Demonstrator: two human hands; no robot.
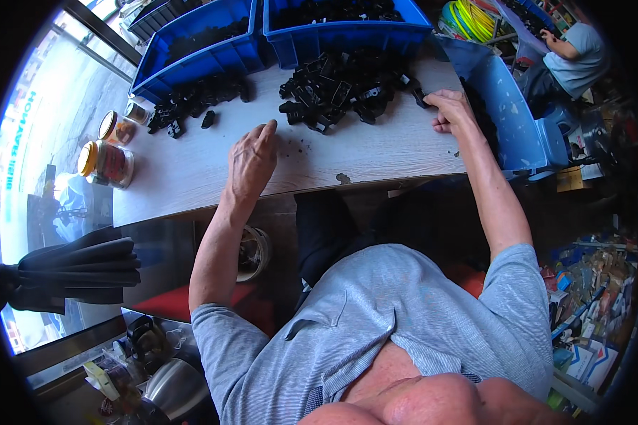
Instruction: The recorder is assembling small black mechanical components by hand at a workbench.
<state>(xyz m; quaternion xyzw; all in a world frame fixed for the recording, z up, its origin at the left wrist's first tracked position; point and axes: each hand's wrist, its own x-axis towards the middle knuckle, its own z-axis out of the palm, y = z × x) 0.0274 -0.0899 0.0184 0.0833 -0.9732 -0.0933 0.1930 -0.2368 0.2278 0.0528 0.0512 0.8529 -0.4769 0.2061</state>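
My right hand (450, 112) pinches a small black plastic part (420, 98) at the right end of a heap of similar black plastic parts (337, 88) on the table. My left hand (252, 161) is over the table's near edge, left of the heap. Its fingers are bent and pressed together, and the back of the hand hides whatever may be in them. A second group of black parts (195, 103) lies at the far left, with one loose part (208, 120) in front of it.
Two blue bins (213, 67) of black parts stand along the table's (205, 170) far edge. At the left are jars (112, 164). A light-blue tub (507, 106) adjoins the right edge; beyond it another person (581, 57) sits. A bucket (254, 253) is under the table.
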